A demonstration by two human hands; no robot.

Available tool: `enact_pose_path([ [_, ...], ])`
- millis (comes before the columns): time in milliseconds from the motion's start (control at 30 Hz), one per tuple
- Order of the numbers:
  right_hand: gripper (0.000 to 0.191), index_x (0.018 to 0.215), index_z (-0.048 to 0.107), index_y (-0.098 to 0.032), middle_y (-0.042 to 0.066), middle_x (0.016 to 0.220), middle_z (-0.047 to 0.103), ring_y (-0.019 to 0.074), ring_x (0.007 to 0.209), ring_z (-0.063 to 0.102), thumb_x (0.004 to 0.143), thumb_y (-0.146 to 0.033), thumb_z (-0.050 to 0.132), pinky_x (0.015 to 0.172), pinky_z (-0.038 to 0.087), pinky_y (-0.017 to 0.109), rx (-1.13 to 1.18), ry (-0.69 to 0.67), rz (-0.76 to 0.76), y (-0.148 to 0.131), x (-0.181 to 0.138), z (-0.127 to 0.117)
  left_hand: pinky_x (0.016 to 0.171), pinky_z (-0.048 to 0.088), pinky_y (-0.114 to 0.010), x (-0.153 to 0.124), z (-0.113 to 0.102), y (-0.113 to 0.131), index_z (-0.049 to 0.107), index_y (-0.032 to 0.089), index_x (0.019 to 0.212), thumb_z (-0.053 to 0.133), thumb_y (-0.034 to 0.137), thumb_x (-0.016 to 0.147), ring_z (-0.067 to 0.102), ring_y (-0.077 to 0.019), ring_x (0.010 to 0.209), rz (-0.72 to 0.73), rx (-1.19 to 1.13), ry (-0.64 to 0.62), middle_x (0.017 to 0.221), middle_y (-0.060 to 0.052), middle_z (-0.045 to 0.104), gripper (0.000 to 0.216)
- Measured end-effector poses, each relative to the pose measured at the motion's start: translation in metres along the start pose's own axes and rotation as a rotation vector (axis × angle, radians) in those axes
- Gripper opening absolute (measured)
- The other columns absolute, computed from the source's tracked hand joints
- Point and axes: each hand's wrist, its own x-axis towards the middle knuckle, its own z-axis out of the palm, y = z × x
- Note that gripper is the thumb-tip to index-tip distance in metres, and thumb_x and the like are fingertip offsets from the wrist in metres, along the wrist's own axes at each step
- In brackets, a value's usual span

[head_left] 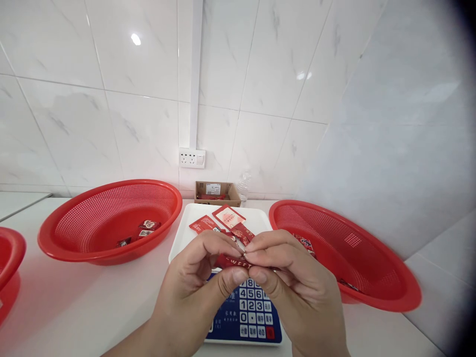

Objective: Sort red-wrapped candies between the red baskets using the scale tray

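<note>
Both of my hands pinch one small red sachet (233,262) printed with white letters, held over the keypad of a weighing scale (256,317). My left hand (197,282) grips its left end between thumb and fingers. My right hand (290,282) grips its right end the same way. Behind the hands, several more red sachets (223,221) lie on the scale's white weighing pan (193,218).
A large red mesh basket (107,223) with a few sachets stands at the left, another red basket (353,258) at the right, and a third red basket (9,258) at the far left edge. A small cardboard box (217,193) sits by the tiled wall under a socket.
</note>
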Motion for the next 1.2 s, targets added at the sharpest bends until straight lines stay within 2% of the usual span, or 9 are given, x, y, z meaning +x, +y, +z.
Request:
enact_pose_path([
  [300, 0.011, 0.09, 0.068, -0.028, 0.0, 0.086, 0.066, 0.0137, 0.08, 0.063, 0.085, -0.019, 0.067, 0.066, 0.053, 0.023, 0.075, 0.032, 0.081, 0.001, 0.0001, 0.002, 0.076, 0.056, -0.021, -0.002, -0.0016, -0.0006, 0.07, 0.026, 0.086, 0.066, 0.019, 0.085, 0.064, -0.0121, 0.082, 0.045, -0.032, 0.013, 0.085, 0.0, 0.068, 0.008],
  [500, 0.013, 0.09, 0.068, -0.027, 0.001, 0.086, 0.067, 0.0148, 0.083, 0.062, 0.086, -0.016, 0.063, 0.068, 0.052, 0.025, 0.04, 0.038, 0.031, 0.0011, -0.001, 0.0017, 0.074, 0.055, -0.02, -0.0029, -0.0018, -0.0035, 0.071, 0.026, 0.086, 0.065, 0.018, 0.086, 0.063, -0.0121, 0.082, 0.047, -0.084, 0.009, 0.086, -0.001, 0.068, 0.01],
  [667, 0.01, 0.088, 0.069, -0.027, 0.001, 0.083, 0.067, 0.0152, 0.079, 0.062, 0.086, -0.018, 0.064, 0.065, 0.051, 0.026, 0.093, 0.065, 0.031, 0.0031, -0.0004, 0.0032, 0.073, 0.053, -0.02, -0.001, -0.0033, -0.0058, 0.072, 0.026, 0.085, 0.067, 0.02, 0.085, 0.062, -0.0109, 0.079, -0.021, -0.209, -0.021, 0.088, -0.001, 0.069, 0.007],
  [867, 0.007, 0.081, 0.067, -0.024, -0.001, 0.078, 0.064, 0.0118, 0.073, 0.059, 0.085, -0.019, 0.066, 0.061, 0.049, 0.022, 0.126, 0.109, 0.039, 0.0032, 0.0007, 0.0068, 0.072, 0.051, -0.016, 0.0042, -0.0031, -0.0016, 0.071, 0.024, 0.078, 0.07, 0.023, 0.083, 0.06, -0.0081, 0.078, -0.223, -0.4, -0.03, 0.084, 0.002, 0.068, 0.004],
  [1000, 0.009, 0.081, 0.066, -0.024, -0.001, 0.077, 0.063, 0.011, 0.072, 0.058, 0.086, -0.017, 0.064, 0.06, 0.047, 0.021, 0.092, 0.105, 0.046, 0.0023, 0.0009, 0.0057, 0.073, 0.051, -0.017, 0.0044, -0.0068, -0.0013, 0.072, 0.024, 0.082, 0.071, 0.023, 0.082, 0.061, -0.0091, 0.08, -0.225, -0.346, -0.085, 0.085, 0.001, 0.068, 0.001],
  [1133, 0.009, 0.083, 0.065, -0.025, -0.002, 0.08, 0.063, 0.0111, 0.073, 0.058, 0.086, -0.017, 0.064, 0.059, 0.046, 0.021, 0.066, 0.071, 0.048, 0.003, -0.0011, 0.0044, 0.075, 0.051, -0.017, 0.0031, -0.0095, -0.0019, 0.072, 0.028, 0.091, 0.074, 0.021, 0.079, 0.061, -0.0098, 0.083, -0.232, -0.206, -0.141, 0.088, 0.002, 0.069, 0.014],
  [1200, 0.009, 0.085, 0.064, -0.026, -0.002, 0.082, 0.064, 0.0112, 0.076, 0.058, 0.086, -0.017, 0.064, 0.06, 0.046, 0.021, 0.069, 0.044, 0.048, 0.0032, -0.0019, 0.0043, 0.074, 0.05, -0.016, 0.0025, -0.0088, -0.002, 0.071, 0.028, 0.09, 0.074, 0.02, 0.079, 0.06, -0.0087, 0.082, -0.203, -0.159, -0.139, 0.086, 0.003, 0.068, 0.013],
])
